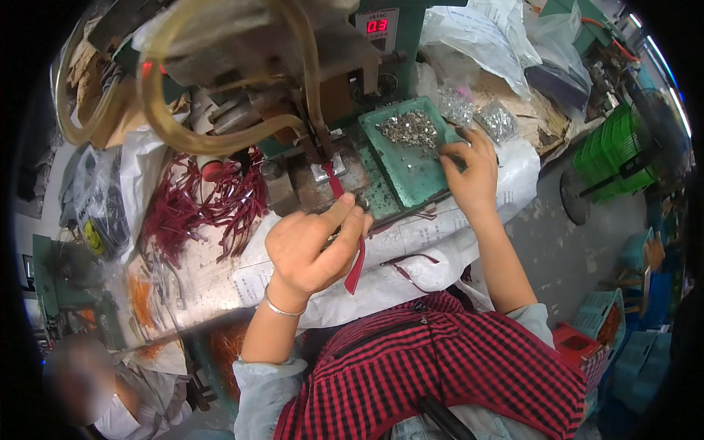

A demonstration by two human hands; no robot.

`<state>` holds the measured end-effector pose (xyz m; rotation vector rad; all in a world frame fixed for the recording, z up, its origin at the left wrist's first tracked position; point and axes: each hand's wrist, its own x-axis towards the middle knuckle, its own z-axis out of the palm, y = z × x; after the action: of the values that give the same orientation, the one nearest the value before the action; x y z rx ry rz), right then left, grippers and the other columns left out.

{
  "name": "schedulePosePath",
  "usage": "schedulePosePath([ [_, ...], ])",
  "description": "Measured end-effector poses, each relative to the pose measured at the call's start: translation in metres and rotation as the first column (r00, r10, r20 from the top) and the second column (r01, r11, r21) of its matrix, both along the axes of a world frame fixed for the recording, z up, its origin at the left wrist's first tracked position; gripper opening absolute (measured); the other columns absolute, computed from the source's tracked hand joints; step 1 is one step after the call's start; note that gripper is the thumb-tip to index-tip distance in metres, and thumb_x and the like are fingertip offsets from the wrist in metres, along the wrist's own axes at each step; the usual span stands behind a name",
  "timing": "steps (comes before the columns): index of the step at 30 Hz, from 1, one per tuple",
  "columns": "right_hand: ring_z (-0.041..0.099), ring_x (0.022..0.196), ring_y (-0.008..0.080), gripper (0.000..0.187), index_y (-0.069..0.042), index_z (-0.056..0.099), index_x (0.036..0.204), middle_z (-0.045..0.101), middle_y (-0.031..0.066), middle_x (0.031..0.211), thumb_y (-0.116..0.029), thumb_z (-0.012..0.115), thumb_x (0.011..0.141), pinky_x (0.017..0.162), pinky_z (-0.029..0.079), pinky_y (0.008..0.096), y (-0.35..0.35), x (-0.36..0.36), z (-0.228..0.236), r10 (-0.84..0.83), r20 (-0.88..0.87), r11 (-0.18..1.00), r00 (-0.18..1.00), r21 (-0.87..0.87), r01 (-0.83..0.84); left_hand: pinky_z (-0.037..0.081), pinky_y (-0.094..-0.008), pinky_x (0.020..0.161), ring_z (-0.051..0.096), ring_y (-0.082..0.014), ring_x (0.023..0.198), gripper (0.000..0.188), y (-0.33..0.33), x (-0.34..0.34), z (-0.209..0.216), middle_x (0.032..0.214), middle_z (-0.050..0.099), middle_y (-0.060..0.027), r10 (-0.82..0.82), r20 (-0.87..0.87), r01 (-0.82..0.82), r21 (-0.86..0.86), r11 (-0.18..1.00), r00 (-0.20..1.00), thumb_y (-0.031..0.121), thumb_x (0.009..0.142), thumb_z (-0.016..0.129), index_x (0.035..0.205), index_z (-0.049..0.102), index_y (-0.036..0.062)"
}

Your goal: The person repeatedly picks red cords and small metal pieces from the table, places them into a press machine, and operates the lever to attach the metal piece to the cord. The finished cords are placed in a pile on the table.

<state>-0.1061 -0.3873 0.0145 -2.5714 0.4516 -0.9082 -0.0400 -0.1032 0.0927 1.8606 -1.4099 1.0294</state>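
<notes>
Pinched between the fingers of my left hand (315, 246) is a dark red strap (335, 185). Its far end lies on a small metal plate (328, 169) under the press head (315, 139), and its other end hangs below my fingers. My right hand (471, 170) is at the right rim of a green tray (418, 192), fingers apart and curved over the edge. I see nothing held in it. Small silvery metal pieces (411, 130) are heaped in the far part of the tray.
A pile of dark red straps (209, 202) lies left of the press. Thick yellowish hoses (150, 95) loop in front of the machine. Plastic bags of metal pieces (496, 121) sit behind the tray. Green crates (612, 158) stand at right. Another person (95, 389) is at lower left.
</notes>
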Motion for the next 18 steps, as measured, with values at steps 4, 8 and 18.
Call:
schedulePosePath([
  [4, 0.050, 0.135, 0.0442, 0.017, -0.007, 0.075, 0.093, 0.061, 0.0247, 0.136, -0.011, 0.078, 0.076, 0.113, 0.040, 0.0511, -0.013, 0.008, -0.023, -0.012, -0.109, 0.991, 0.994, -0.135, -0.002, 0.045, -0.0265, 0.049, 0.064, -0.0147, 0.060, 0.027, 0.005, -0.002, -0.003, 0.101, 0.078, -0.0112, -0.002, -0.008, 0.002, 0.006, 1.000, 1.000, 0.010, 0.075, 0.087, 0.100, 0.076, 0.0090],
  [8, 0.058, 0.126, 0.0421, 0.017, -0.002, 0.072, 0.094, 0.065, 0.0252, 0.131, -0.008, 0.076, 0.078, 0.110, 0.043, 0.0498, -0.019, 0.010, -0.038, 0.032, -0.012, 0.982, 0.999, -0.184, -0.034, 0.046, -0.0287, 0.051, 0.062, -0.0145, 0.060, 0.031, 0.012, -0.025, -0.007, 0.111, 0.078, -0.0126, -0.001, -0.267, -0.024, -0.091, 0.996, 0.964, 0.010, 0.074, 0.085, 0.105, 0.077, 0.0100],
  [18, 0.065, 0.092, 0.0118, 0.014, 0.003, 0.071, 0.110, 0.073, 0.0055, 0.102, -0.004, 0.065, 0.099, 0.088, 0.050, 0.0269, 0.006, 0.006, -0.012, 0.106, 0.178, 0.857, 0.978, 0.482, -0.181, 0.055, -0.0402, 0.097, 0.069, -0.0330, 0.107, 0.039, 0.244, 0.085, -0.039, 0.129, 0.071, -0.0117, 0.935, -0.087, -0.815, 0.466, 0.343, 0.344, 0.000, 0.086, 0.072, 0.122, 0.076, 0.0163],
])
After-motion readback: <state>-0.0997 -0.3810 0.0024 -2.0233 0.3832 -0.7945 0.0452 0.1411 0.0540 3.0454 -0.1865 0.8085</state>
